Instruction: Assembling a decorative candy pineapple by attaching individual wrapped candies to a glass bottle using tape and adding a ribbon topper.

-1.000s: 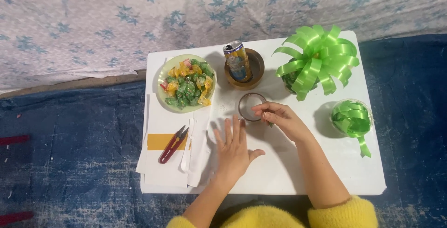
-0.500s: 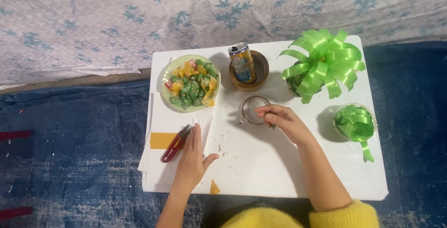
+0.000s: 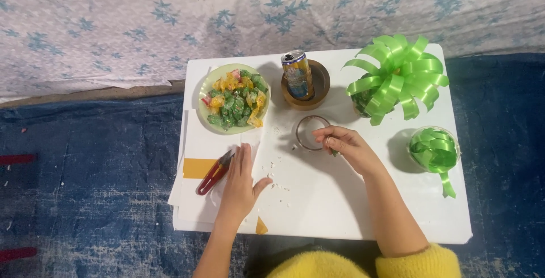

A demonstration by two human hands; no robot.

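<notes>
White tabletop (image 3: pixel 340 210) on a blue mat, pale star-print cloth hanging behind its far edge. Left hand (image 3: pixel 241 184) lies flat near the left edge, fingers stretched out and close together, palm pressing on white paper (image 3: pixel 196 198), right beside red-handled snips (image 3: pixel 214 172). Right hand (image 3: pixel 346 148) sits mid-tabletop, fingertips bunched at the rim of a small clear glass (image 3: pixel 311 132), pinching what looks like a small green scrap; too small to tell exactly. At the far edge: a plate of green and yellow wrapped sweets (image 3: pixel 234 99) toward the far left corner, a drink can (image 3: pixel 297 74) standing in a brown wooden bowl (image 3: pixel 318 88), and a big green ribbon bow (image 3: pixel 397 76) toward the far right corner. A smaller green ribbon ball (image 3: pixel 434 149) rests by the right edge. White crumbs (image 3: pixel 278 184) dot the middle. To my eye, the pinch wants a light touch at the rim, so the glass stays upright, with that flat left palm holding the paper steady.
</notes>
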